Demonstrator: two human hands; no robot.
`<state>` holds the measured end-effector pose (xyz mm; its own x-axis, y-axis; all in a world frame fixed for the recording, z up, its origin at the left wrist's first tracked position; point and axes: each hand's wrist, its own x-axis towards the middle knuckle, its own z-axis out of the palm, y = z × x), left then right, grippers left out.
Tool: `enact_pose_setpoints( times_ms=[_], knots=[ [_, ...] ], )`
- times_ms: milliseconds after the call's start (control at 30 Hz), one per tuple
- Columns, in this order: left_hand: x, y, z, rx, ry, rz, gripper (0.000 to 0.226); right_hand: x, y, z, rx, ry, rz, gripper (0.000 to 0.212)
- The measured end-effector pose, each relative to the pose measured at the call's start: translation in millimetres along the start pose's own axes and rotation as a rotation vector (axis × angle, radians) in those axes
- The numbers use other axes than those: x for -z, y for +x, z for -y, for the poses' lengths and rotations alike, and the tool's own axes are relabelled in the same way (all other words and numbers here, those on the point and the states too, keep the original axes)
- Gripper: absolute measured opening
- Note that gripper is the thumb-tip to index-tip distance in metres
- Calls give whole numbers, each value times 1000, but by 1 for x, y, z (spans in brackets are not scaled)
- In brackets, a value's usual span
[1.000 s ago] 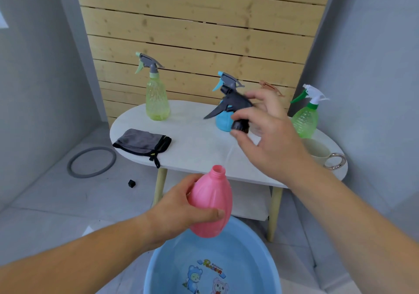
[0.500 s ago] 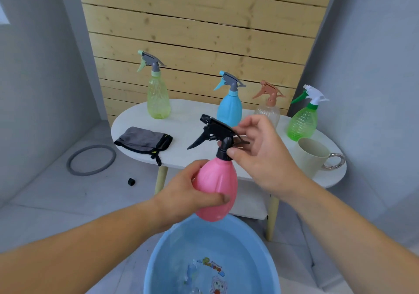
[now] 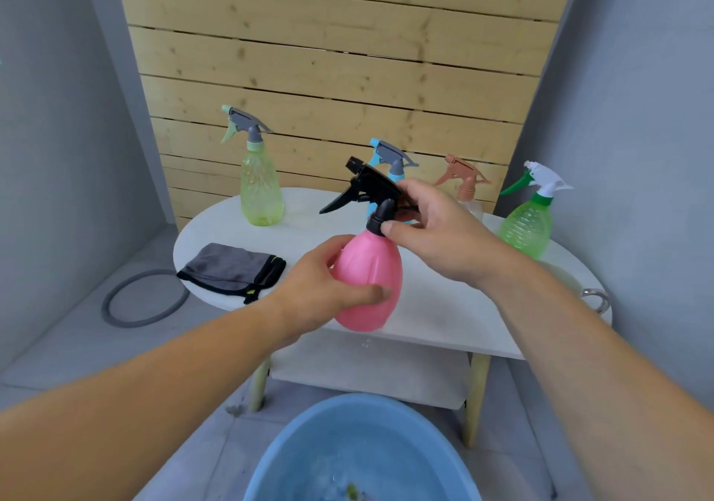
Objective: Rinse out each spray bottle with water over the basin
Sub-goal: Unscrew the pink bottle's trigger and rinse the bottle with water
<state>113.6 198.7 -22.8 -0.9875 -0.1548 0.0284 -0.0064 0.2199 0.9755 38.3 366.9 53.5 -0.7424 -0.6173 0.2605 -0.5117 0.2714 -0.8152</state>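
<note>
Head cam: L hand (image 3: 309, 294) fingers (image 3: 369, 292) round pink bottle (image 3: 371, 261); R hand (image 3: 444, 238) fingers (image 3: 400, 228) in pinch on black sprayer (image 3: 371, 186).

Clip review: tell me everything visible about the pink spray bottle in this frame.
The pink opaque plastic pear-shaped spray bottle is upright in mid-air above the round blue plastic basin. Its black plastic trigger head sits on the neck, nozzle pointing left. The left hand holds the body; the right hand pinches the head's collar.

No text, label, brand or number can be read. A small print is seen inside the basin (image 3: 309, 431), but it is blurred.
</note>
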Motion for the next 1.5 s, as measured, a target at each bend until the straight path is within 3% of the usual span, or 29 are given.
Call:
enact_pose_setpoints(
  times_ms=[233,533,867,967,1067,1200,1333,1500],
  knots=[
    [-6,43,18,-35,-15,-23,69,3,31,-27,44,-117,-14,25],
    [-8,67,41,-24,-26,1,72,-2,43,-51,71,-142,0,36],
    [0,69,39,-19,-50,170,69,-6,42,-50,80,-18,7,37],
    [-3,68,38,-4,3,160,79,-7,42,-50,82,1,2,38],
    [-4,67,42,-5,92,98,103,-7,42,-50,106,-10,1,38],
    [-2,67,45,-64,74,74,88,-6,44,-52,97,1,-3,44],
    [2,69,39,-53,83,161,79,-3,44,-53,88,24,-4,46],
    [1,72,38,-32,192,171,95,-2,44,-52,105,-12,16,49]
  ],
)
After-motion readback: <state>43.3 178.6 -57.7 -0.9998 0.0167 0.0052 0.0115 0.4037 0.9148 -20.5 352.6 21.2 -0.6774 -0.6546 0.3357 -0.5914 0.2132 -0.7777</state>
